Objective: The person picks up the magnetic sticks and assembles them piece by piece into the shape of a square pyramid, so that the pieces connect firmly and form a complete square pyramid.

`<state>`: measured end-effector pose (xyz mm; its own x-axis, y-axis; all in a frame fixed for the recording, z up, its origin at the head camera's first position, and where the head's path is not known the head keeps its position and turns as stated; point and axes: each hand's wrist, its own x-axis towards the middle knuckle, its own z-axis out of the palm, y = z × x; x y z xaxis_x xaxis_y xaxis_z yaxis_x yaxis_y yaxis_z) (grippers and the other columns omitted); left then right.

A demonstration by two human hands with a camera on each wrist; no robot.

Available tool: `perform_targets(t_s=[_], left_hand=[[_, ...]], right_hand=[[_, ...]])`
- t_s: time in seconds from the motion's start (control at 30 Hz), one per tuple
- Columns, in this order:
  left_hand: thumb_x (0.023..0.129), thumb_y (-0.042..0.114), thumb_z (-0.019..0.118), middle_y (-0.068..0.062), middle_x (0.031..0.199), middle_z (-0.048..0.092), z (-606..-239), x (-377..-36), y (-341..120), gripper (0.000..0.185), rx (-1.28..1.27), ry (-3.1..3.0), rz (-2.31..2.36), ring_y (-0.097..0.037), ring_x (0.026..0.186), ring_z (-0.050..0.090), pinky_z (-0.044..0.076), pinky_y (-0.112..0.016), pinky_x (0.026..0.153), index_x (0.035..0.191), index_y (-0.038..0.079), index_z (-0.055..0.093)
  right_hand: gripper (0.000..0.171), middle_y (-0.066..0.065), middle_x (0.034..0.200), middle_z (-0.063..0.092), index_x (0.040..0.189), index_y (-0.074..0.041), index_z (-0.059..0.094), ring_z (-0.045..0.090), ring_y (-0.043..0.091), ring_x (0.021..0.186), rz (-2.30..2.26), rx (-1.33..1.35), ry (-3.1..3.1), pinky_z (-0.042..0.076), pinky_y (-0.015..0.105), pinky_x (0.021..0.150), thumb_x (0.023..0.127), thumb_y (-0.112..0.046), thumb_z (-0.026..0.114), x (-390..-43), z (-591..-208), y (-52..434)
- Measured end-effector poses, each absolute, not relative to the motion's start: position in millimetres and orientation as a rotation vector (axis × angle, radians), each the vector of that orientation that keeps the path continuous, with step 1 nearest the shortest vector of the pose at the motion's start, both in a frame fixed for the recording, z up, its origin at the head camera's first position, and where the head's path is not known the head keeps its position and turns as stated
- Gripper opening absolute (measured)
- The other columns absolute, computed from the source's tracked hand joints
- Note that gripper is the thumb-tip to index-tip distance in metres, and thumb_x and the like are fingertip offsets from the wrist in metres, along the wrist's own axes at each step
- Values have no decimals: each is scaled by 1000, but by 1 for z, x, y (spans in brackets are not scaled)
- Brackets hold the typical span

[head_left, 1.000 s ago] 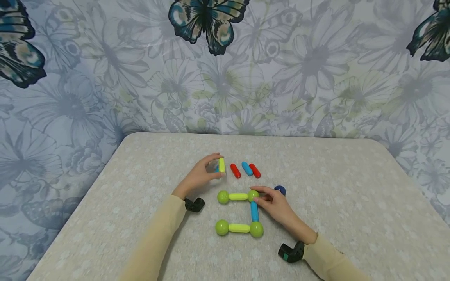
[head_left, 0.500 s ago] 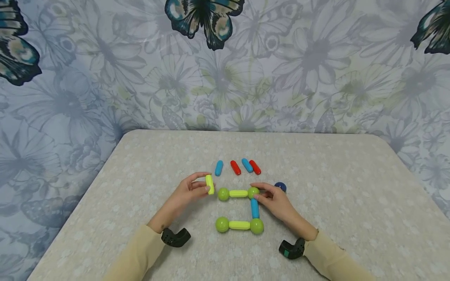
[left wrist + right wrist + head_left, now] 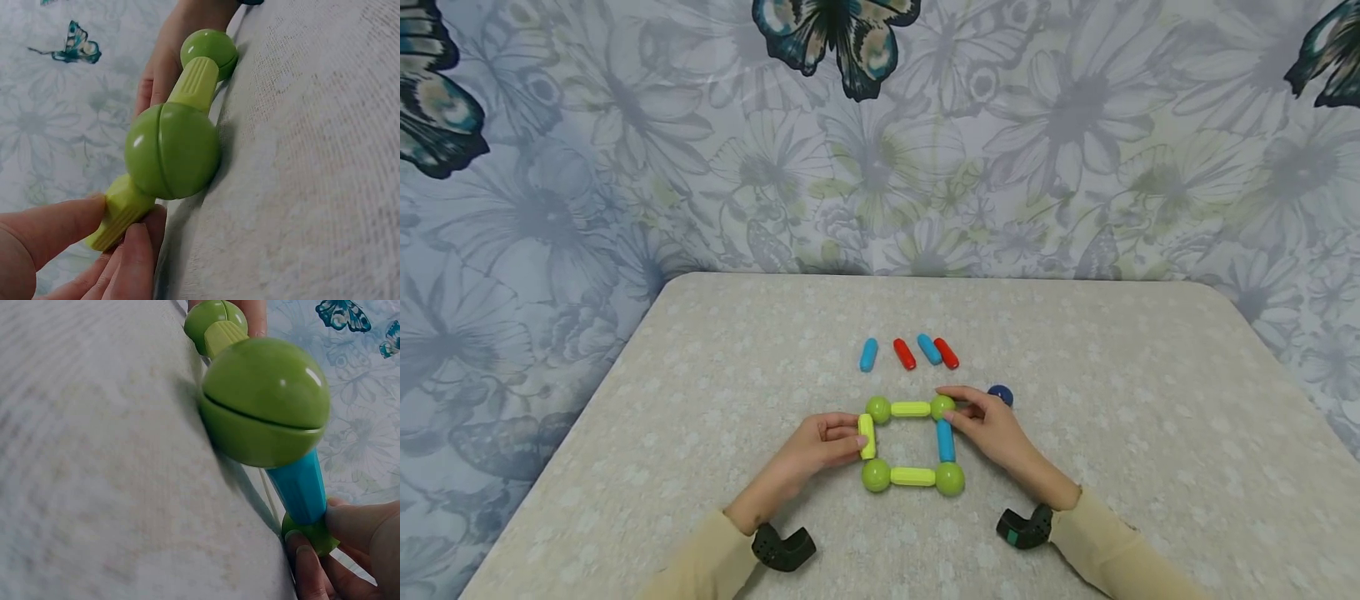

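My left hand point(image 3: 825, 443) pinches a yellow-green ribbed rod point(image 3: 867, 437) between thumb and fingers. It lies along the left side of a frame of balls and rods, its near end at the front left green ball point(image 3: 876, 476). With thumb and fingers my right hand point(image 3: 988, 425) grips the back right green ball point(image 3: 942, 407), where a blue rod point(image 3: 945, 441) runs to the front right green ball point(image 3: 265, 403). Two more yellow-green rods form the back side point(image 3: 911, 409) and the front side point(image 3: 913, 477). At the back left sits another green ball point(image 3: 877, 409).
Behind the frame lie a blue rod point(image 3: 868, 355), a red rod point(image 3: 904, 354), then a second blue rod point(image 3: 929, 349) close against a second red rod point(image 3: 947, 353). A dark blue ball point(image 3: 1001, 395) sits just behind my right hand. Patterned fabric hangs behind the table point(image 3: 1112, 400).
My left hand has brought the yellow-green rod from among the rods at the back, toward me, to the frame's left side. My right hand stays on the back right ball.
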<state>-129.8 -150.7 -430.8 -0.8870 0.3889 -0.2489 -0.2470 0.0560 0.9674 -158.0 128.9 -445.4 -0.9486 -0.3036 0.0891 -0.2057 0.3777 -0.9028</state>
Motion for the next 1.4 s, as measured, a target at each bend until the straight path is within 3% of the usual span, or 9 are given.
perform_targets(t_s=[0.3, 0.53, 0.9, 1.23, 1.4], left_hand=[[89, 9, 64, -17, 103, 65, -430, -131, -142, 44, 85, 1964, 1784, -20, 95, 63, 50, -31, 82, 121, -18, 51], [88, 14, 67, -12, 97, 67, -429, -135, -135, 47, 84, 2086, 1669, -19, 90, 64, 52, -30, 77, 122, -14, 53], [87, 8, 67, -10, 84, 67, -420, -134, -129, 70, 118, 2102, 1714, -20, 77, 64, 54, -35, 71, 144, -2, 27], [87, 2, 65, -12, 82, 67, -406, -130, -126, 65, 150, 2151, 1682, -25, 75, 64, 54, -37, 69, 141, -7, 29], [87, 11, 68, -7, 83, 66, -419, -135, -129, 67, 214, 2190, 1625, -21, 72, 64, 53, -32, 63, 141, -6, 32]], right_hand=[[33, 7, 112, 63, 123, -6, 62, 58, 15, 72, -1640, -514, 2526, 47, 25, 59, 90, -10, 64, -159, -447, 131], [33, 6, 108, 64, 123, -7, 62, 57, 15, 71, -1656, -498, 2514, 46, 24, 58, 90, -10, 64, -160, -447, 132], [34, 8, 117, 60, 124, -9, 62, 57, 16, 72, -1640, -469, 2522, 47, 25, 60, 90, -10, 64, -161, -446, 130], [36, 12, 118, 60, 125, -4, 60, 57, 18, 74, -1675, -471, 2495, 45, 24, 58, 90, -9, 64, -160, -442, 128], [34, 5, 105, 64, 124, -9, 62, 55, 15, 70, -1637, -424, 2526, 44, 24, 58, 90, -12, 65, -158, -444, 130]])
